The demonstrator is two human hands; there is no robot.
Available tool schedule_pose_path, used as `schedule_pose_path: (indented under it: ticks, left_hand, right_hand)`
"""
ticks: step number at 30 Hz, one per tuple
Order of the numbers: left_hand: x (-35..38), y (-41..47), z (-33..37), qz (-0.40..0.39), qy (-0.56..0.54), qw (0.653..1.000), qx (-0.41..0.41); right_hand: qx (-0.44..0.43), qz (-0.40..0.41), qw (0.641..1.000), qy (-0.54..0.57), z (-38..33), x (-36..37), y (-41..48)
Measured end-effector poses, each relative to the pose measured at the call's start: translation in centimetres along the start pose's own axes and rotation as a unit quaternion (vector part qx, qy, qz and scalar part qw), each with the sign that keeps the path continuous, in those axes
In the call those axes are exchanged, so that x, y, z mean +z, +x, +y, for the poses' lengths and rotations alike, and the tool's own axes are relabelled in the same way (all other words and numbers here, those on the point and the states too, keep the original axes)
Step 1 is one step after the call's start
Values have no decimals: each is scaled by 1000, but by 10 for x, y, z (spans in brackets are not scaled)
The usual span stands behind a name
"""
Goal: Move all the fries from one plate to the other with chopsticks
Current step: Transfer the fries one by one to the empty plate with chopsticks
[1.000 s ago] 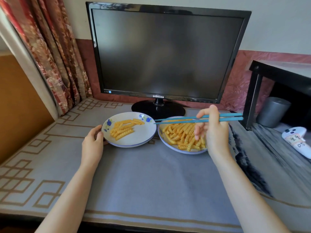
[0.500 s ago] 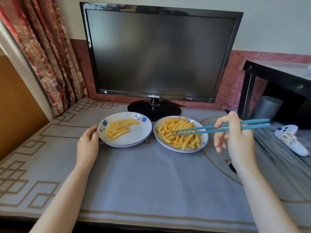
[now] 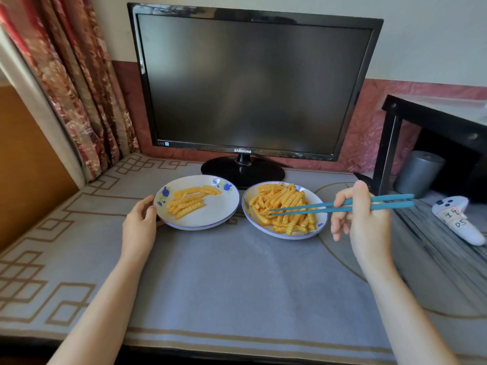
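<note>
Two white plates with blue flowers stand side by side in front of the monitor. The right plate [image 3: 320,222] carries a big heap of crinkle-cut fries [image 3: 283,204]. The left plate [image 3: 218,216] has a smaller bunch of fries [image 3: 188,202]. My right hand [image 3: 365,219], to the right of the right plate, grips a pair of teal chopsticks [image 3: 311,208]. Their tips reach into the left part of the heap. My left hand [image 3: 139,225] holds the left plate's left rim.
A black Samsung monitor [image 3: 250,83] stands right behind the plates. A grey patterned cloth [image 3: 224,280] covers the table. At the right are a black side table [image 3: 434,114], a grey cylinder [image 3: 419,172] and a white controller [image 3: 458,219]. A curtain [image 3: 71,75] hangs at the left.
My right hand drew back to the right, off the right plate, and the chopstick tips went from between the plates down into the fries. My left hand stayed on the left plate's rim.
</note>
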State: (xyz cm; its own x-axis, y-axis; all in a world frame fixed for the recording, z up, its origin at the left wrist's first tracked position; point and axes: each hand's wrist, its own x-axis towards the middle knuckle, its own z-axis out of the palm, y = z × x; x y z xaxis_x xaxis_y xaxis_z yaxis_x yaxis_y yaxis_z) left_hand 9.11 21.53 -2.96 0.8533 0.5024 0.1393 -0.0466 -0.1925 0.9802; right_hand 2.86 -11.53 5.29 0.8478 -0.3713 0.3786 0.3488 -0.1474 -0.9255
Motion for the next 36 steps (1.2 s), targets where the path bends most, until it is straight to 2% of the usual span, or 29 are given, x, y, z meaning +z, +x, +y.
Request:
schedule_pose_path:
  ticks: [6,10,15,25,36]
  left_hand:
    - [0,0,0,0,2,1000,3]
    - [0,1,-1,1,2,1000,0]
    - [0,1,-2,-2,2,1000,3]
    - [0,2,-3,-1,-4,1000,4]
    - [0,1,-1,0,-1,1000,0]
  right_hand:
    - [-1,53,998,46,0,6,-1]
    - [1,60,994,86,-4,17,-1]
    - [10,29,992,123,-10,43,-4]
    - [14,-91,991,93,9,120,-11]
    - [-14,-128,990,59,29,161,-6]
